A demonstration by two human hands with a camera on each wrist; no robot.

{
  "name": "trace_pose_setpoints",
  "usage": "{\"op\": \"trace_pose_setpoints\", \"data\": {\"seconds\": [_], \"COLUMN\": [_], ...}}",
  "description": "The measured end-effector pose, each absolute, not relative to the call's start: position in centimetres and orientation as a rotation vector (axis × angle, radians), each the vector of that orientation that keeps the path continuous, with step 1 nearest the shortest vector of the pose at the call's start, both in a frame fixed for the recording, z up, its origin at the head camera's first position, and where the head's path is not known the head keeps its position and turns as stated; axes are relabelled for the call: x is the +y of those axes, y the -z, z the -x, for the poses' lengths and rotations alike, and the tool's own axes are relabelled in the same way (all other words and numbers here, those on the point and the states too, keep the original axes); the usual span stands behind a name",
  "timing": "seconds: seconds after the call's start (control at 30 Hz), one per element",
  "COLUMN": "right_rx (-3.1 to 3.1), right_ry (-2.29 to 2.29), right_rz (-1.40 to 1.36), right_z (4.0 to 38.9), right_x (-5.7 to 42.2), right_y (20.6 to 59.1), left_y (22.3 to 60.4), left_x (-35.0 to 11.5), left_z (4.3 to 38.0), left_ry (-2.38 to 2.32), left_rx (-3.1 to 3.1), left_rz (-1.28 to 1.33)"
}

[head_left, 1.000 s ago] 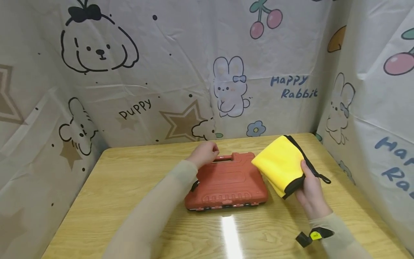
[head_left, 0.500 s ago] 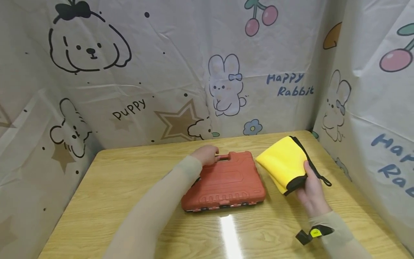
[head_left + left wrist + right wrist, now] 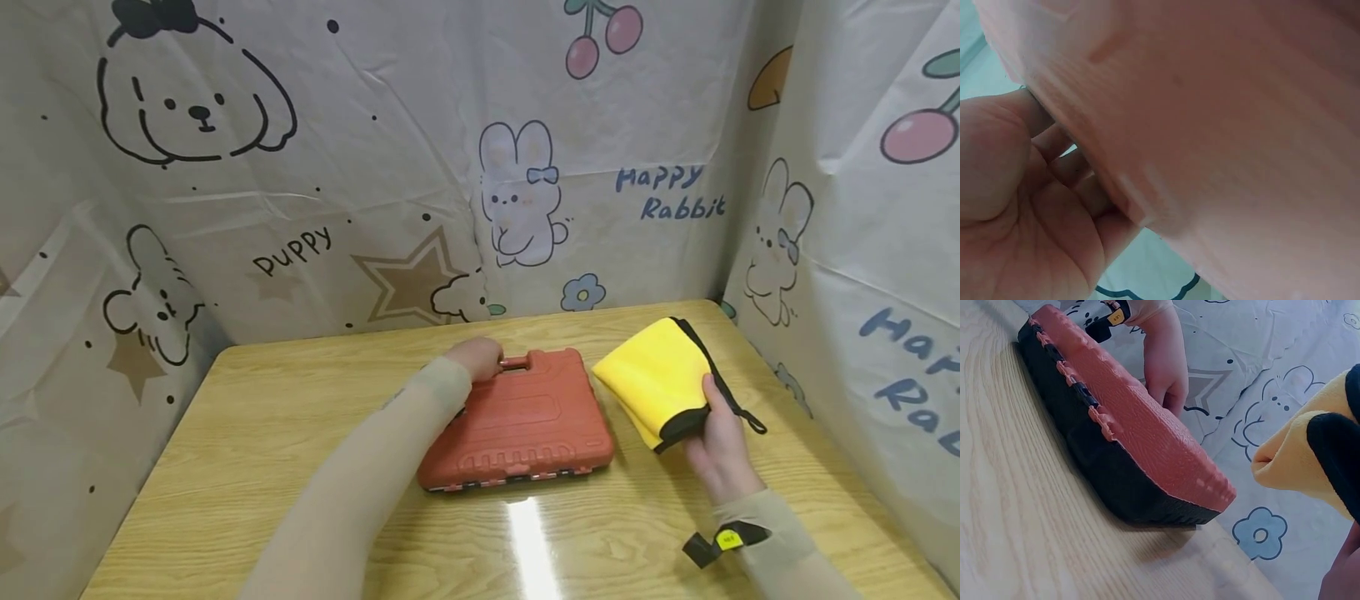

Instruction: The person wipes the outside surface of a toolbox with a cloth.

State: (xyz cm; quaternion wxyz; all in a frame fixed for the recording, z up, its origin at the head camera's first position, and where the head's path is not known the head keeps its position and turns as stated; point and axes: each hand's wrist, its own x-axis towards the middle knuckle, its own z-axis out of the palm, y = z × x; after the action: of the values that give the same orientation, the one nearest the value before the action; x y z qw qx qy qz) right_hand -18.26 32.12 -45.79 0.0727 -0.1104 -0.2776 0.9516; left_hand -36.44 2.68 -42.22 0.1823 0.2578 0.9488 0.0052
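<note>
Right of the red-and-black plastic case (image 3: 525,421), the right hand (image 3: 722,446) pinches a folded yellow cloth (image 3: 652,375) with black trim, thumb on top! The case sits on the wooden table (image 3: 187,517), red side up; at its far edge the left hand (image 3: 477,360) curls its fingers round the handle (image 3: 515,363). Beyond the case hangs cartoon-printed fabric (image 3: 405,183).

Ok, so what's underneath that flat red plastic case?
Around its edges you can see the pale wood-grain table beneath. Whatever the flat red plastic case directly covers is hidden by its black lower shell, so I can't tell.
</note>
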Motion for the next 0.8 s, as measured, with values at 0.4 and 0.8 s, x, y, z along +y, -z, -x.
{"op": "trace_pose_setpoints", "data": {"seconds": [0.4, 0.8], "right_rx": [-0.838, -0.866], "right_ry": [-2.860, -2.835], "right_rz": [0.312, 0.365], "right_z": [18.0, 18.1], "right_x": [32.1, 32.1], "right_y": [46.0, 45.8], "left_y": [42.0, 41.8], "left_x": [2.9, 2.8], "left_z": [35.8, 35.3], "left_ry": [0.001, 0.079], "left_rx": [2.665, 2.702], "left_rz": [-0.680, -0.721]}}
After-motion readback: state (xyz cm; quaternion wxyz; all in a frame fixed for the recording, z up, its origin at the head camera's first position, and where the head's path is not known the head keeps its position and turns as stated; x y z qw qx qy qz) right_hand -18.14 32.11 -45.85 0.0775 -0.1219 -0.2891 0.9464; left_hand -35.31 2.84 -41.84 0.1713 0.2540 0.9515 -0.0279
